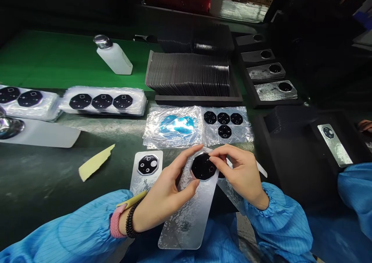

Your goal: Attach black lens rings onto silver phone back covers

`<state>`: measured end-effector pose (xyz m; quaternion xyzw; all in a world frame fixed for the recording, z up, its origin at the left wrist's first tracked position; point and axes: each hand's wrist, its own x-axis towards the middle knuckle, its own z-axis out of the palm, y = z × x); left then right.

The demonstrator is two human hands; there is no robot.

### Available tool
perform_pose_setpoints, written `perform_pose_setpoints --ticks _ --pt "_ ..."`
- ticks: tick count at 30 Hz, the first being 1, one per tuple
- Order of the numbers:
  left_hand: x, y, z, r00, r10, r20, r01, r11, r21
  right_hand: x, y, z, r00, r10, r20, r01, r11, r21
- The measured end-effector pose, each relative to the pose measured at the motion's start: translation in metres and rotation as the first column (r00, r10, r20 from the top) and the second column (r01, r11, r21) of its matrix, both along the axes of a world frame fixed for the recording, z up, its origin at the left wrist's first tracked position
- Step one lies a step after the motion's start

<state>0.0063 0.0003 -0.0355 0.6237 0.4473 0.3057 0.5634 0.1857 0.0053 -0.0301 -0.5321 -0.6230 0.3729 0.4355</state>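
My left hand (171,185) grips the upper part of a silver phone back cover (188,216), thumb across its face and forefinger along the top edge. A black octagonal camera lens cover (204,166) lies over the cover's octagonal camera ring. My right hand (240,168) is closed, thumb and forefinger pinched at the lens cover's upper right edge. Left of my left hand, a second silver back cover (146,164) lies on the table, its camera holes uncovered. Another silver cover (232,193) is partly hidden beneath my right hand.
Plastic-packed lens covers (224,118) and a clear film stack (171,127) lie ahead. Behind stands a black rack of thin plates (188,73). White bottles (116,59) and a torn yellow paper (95,162) are leftward. Trays with finished-looking covers (274,88) and another person's sleeve (356,197) are rightward.
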Motion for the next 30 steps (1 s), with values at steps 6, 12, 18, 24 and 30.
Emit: perform_pose_setpoints --ticks 6,12,18,24,30 --pt "-0.0004 -0.0006 -0.0011 1.0 -0.003 0.006 0.003 1.0 0.01 -0.0002 0.0008 -0.0003 1.0 0.012 0.008 -0.012 1.0 0.022" --pt "-0.001 -0.0008 -0.0013 1.0 -0.005 0.014 0.004 1.0 0.025 0.0008 0.0002 -0.002 1.0 0.022 -0.007 -0.021 0.995 0.093" --pt "0.0001 -0.0008 -0.0012 1.0 0.011 0.028 -0.011 1.0 0.029 0.0009 0.0006 -0.0031 0.999 0.02 0.028 -0.024 0.988 0.153" --pt "-0.0014 -0.0024 -0.0012 0.999 0.001 0.041 -0.003 0.999 0.044 0.0007 0.0002 -0.0037 0.996 0.02 0.083 -0.034 0.984 0.174" --pt "-0.0019 -0.0037 -0.0031 0.997 0.013 0.078 -0.015 0.999 0.033 0.0005 -0.0027 -0.0034 0.988 0.008 0.155 -0.051 0.961 0.271"
